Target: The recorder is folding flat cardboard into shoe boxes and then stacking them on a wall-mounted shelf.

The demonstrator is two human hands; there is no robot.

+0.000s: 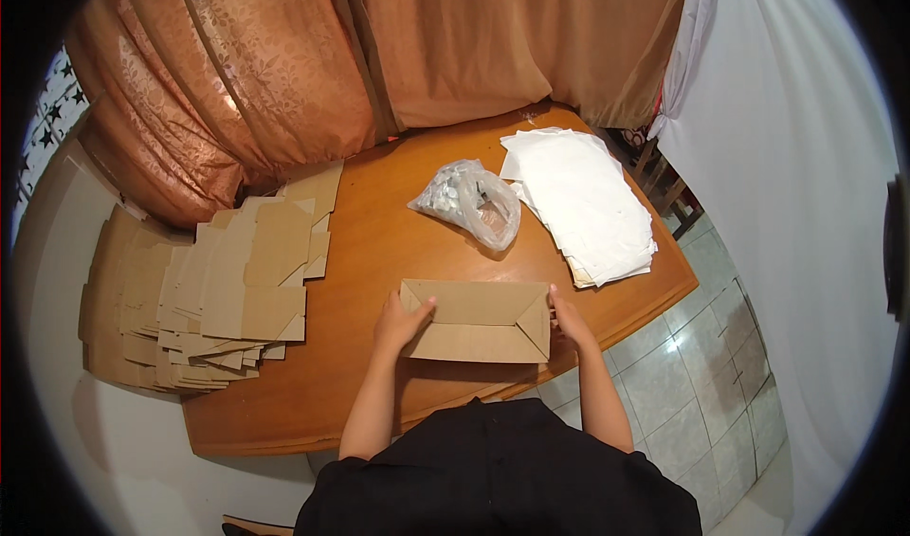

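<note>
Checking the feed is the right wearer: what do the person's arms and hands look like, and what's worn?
Both forearms are bare, no sleeves reaching them. The left hand and right hand show no gloves; rings or a watch cannot be made out. A black top covers the torso.

The folded box (477,321) under the person's hands is plain brown cardboard, matt and smooth, the same stuff as the flat blanks (213,294) heaped at the left. The table (379,242) is orange-brown wood with a soft sheen, and the tiled floor (697,384) looks glossy. The bag (469,199) is thin, crinkled clear plastic, the white sheets (583,204) are matt paper, and the curtains (284,72) are patterned cloth with a faint shine.
</note>
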